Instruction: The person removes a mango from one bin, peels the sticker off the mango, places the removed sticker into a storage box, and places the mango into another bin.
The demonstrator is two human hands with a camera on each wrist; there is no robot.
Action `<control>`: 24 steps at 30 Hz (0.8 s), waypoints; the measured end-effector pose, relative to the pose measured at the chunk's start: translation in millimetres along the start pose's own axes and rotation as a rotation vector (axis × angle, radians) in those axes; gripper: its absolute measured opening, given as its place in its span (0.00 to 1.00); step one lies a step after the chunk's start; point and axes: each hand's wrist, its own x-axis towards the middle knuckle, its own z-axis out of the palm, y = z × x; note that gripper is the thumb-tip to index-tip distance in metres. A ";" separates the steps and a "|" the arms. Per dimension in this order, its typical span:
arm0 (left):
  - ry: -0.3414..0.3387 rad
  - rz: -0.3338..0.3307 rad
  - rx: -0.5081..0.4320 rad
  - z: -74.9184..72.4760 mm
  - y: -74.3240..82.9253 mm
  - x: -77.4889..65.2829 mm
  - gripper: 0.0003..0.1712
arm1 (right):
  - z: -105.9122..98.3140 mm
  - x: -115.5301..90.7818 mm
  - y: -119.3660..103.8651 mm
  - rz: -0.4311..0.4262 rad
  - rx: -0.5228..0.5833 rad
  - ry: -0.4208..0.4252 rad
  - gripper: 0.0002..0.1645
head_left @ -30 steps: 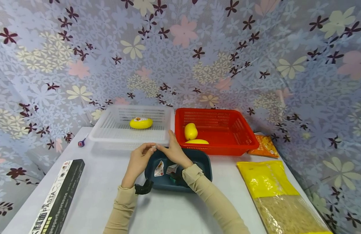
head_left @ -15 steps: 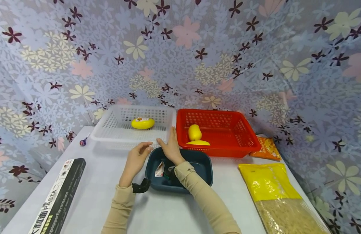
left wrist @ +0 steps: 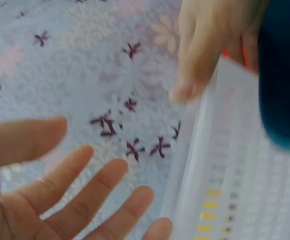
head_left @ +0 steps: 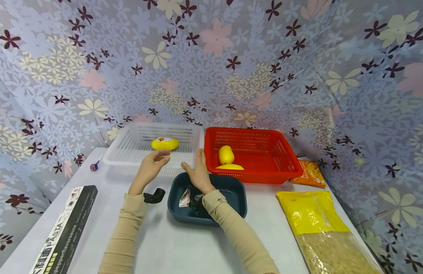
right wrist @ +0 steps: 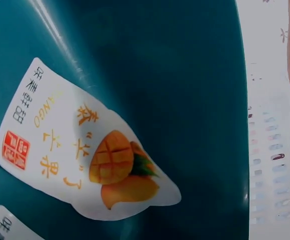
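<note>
My left hand (head_left: 150, 168) hovers by the front rim of the white basket (head_left: 124, 164); in the left wrist view its fingers (left wrist: 79, 205) are spread with nothing between them. A yellow mango (head_left: 165, 144) bearing a printed label lies inside that basket. My right hand (head_left: 199, 173) reaches over the dark teal bin (head_left: 245, 198), fingers straight, near where the white and red baskets meet. Inside the bin is a white mango label (right wrist: 79, 150) with a mango picture. A second label (right wrist: 7, 228) shows partly at the lower left of the right wrist view.
The red basket (head_left: 263, 176) holds a yellow fruit (head_left: 226, 155) and another yellow piece (head_left: 231, 167). Right of it lie an orange packet (head_left: 312, 173) and a large yellow bag (head_left: 314, 213). On the left are a pasta box (head_left: 65, 228) and a lollipop (head_left: 94, 166).
A second ago both hands met over the bin with a small white bit at their fingertips. They have parted; my left hand has moved left and farther forward, toward the white basket.
</note>
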 end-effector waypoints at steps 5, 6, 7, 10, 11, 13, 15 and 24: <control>-0.093 -0.007 0.014 -19.1 -1.1 23.8 0.33 | 1.7 1.6 2.5 0.011 -0.012 -0.005 0.53; -0.112 -0.007 0.014 -22.7 -1.0 28.2 0.35 | 2.0 1.8 3.0 0.013 -0.013 -0.006 0.53; -0.132 -0.005 0.017 -26.2 -0.8 32.7 0.36 | 2.2 2.2 3.5 0.015 -0.016 -0.008 0.53; -0.186 0.011 0.017 -36.1 -0.2 46.7 0.38 | 2.0 3.2 4.3 0.018 -0.018 -0.007 0.53; -0.202 0.014 0.009 -39.3 0.1 51.2 0.39 | 1.7 3.5 4.4 0.017 -0.016 -0.005 0.52; -0.222 0.012 -0.003 -45.2 0.4 60.7 0.39 | 0.9 3.9 4.4 0.016 -0.014 0.001 0.52; -0.233 0.001 -0.010 -50.4 -0.1 70.5 0.38 | 0.3 4.4 4.1 0.016 -0.013 0.004 0.52; -0.293 -0.125 -0.042 -59.4 -15.1 103.0 0.40 | 4.2 2.7 2.9 0.031 -0.004 -0.009 0.53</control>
